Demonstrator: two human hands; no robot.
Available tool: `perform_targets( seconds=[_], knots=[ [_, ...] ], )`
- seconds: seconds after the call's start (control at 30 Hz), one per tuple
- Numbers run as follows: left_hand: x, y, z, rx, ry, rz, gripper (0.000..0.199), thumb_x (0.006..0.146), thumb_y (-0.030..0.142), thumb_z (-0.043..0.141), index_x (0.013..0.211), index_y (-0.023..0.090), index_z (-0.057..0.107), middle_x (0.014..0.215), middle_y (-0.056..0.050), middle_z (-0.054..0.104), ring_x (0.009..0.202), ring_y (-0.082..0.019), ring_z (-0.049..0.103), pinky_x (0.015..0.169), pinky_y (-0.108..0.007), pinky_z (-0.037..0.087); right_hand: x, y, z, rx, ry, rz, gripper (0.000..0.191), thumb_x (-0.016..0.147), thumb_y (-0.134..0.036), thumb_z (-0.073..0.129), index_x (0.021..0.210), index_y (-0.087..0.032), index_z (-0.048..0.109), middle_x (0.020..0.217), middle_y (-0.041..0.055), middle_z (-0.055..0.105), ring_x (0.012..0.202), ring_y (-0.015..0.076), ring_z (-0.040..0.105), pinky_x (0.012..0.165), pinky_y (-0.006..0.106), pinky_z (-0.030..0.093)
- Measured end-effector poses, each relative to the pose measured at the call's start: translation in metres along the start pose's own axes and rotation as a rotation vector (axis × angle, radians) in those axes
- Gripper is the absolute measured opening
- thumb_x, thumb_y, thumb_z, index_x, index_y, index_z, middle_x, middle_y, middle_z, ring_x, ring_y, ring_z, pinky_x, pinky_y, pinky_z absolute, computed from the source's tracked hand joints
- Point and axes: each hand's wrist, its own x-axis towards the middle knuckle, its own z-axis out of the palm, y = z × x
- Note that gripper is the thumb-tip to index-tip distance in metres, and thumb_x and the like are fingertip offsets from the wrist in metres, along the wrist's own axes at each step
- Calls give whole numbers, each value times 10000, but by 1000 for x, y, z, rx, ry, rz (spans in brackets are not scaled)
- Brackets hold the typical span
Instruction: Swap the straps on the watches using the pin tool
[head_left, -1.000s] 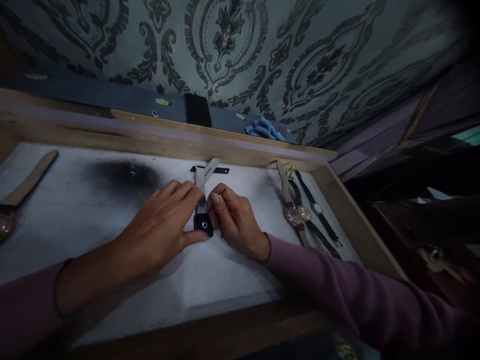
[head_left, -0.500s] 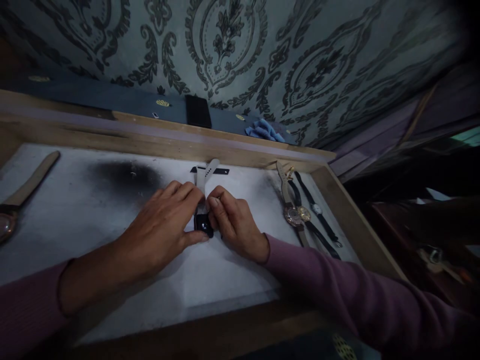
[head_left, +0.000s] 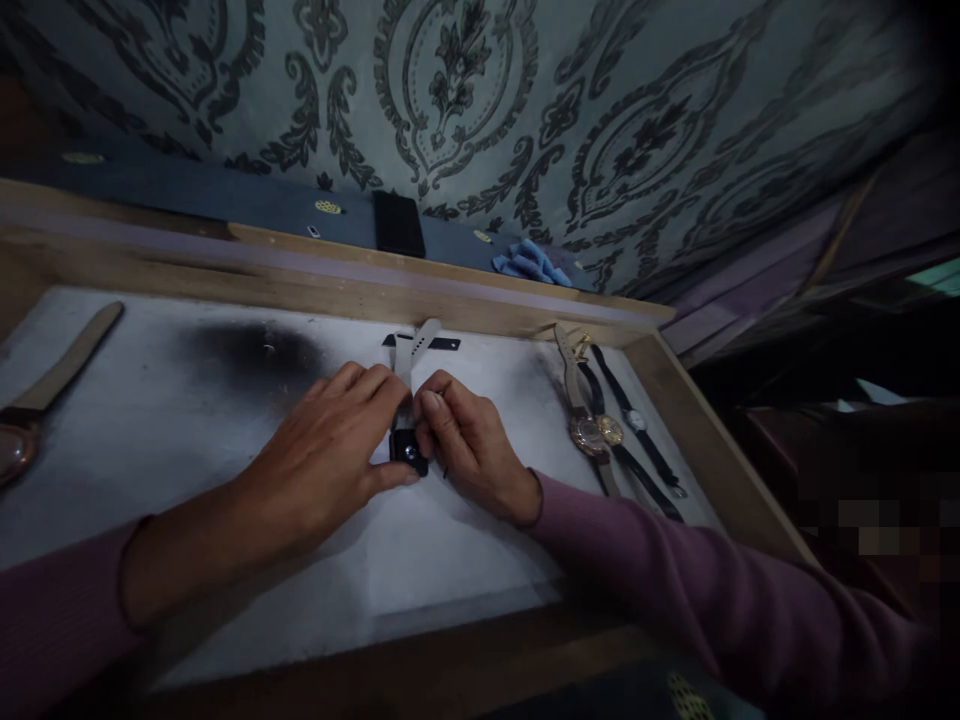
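Note:
A smartwatch (head_left: 409,453) with a dark square case lies on the white surface in the middle. Its pale strap (head_left: 405,362) stretches away beyond my fingers. My left hand (head_left: 322,445) is closed on the watch, its thumb at the case's near edge and its fingertips at the strap end. Pressed up against the case's right side, my right hand (head_left: 469,440) is pinched shut. A thin dark tip shows below its fingers, but what they grip is hidden. Behind the strap lies a flat black strip (head_left: 442,343).
Wooden rims (head_left: 315,288) enclose the white surface (head_left: 450,580). Several wristwatches (head_left: 587,435) lie at the right, and another watch (head_left: 64,365) at the far left. Beyond the back rim are a black wallet-like item (head_left: 398,223) and a blue cloth (head_left: 531,262).
Both hands keep nearly the same place on the smartwatch. A thin dark tip now shows beneath my right hand. The whole view has shifted very slightly.

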Motion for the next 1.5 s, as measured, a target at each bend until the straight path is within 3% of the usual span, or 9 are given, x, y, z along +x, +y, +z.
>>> perform_targets(
  seconds=[0.67,1.5],
  knots=[
    [0,-2,3,-4,35,14,363,766,325,769,993,175,529,1036,-41,579,1009,-273,499,830,-409,434,1,-3,3,-22,-10,10,212,1013,-275,350,825,-214,430,554,-73,421,483,92,425,529,222,373],
    [0,-1,0,-19,3,12,296,800,325,737,949,194,517,1040,-38,565,1015,-269,478,842,-412,425,0,-3,3,-4,6,47,230,1018,-300,342,834,-211,447,545,-70,444,485,95,420,543,233,391]
  ],
)
